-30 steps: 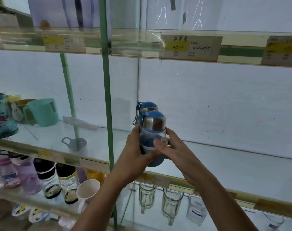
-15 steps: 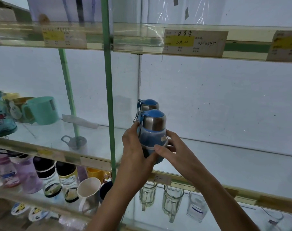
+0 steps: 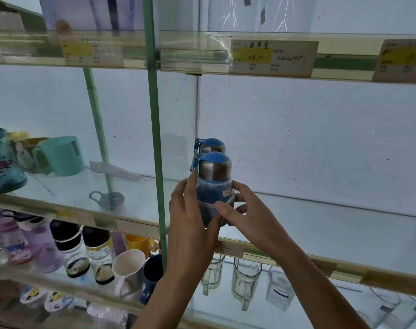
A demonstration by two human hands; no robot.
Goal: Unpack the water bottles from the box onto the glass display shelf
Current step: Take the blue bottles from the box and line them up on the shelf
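**Second blue water bottle being settled on the glass shelf**

A person's two bare hands reach up to a glass display shelf (image 3: pixel 321 224) at about chest height. Between them stands the front water bottle (image 3: pixel 214 193), a short blue flask with a steel collar and a blue domed cap. It is upright near the shelf's front edge. Just behind it stands the rear water bottle (image 3: pixel 213 146) of the same kind, its cap showing above the front one.

The right hand (image 3: pixel 247 217) grips the front water bottle, thumb laid across the pale band on its body and fingers curled round the far side. The left hand (image 3: pixel 190 224) lies against the bottle's left side with its fingers nearly straight and pointing up, steadying rather than clasping.

A second ago the left hand was wrapped more closely round the bottle; it has since loosened and flattened. The bottle looks to be resting on the glass, though its base is hidden by the hands. This bottle seems all but placed, with only the letting go left. The box is out of view, so how many bottles remain cannot be told.

A green upright post (image 3: pixel 154 138) stands just left of the bottles. A teal mug (image 3: pixel 60 155) sits further left, and glass mugs (image 3: pixel 246 279) stand on the shelf below.
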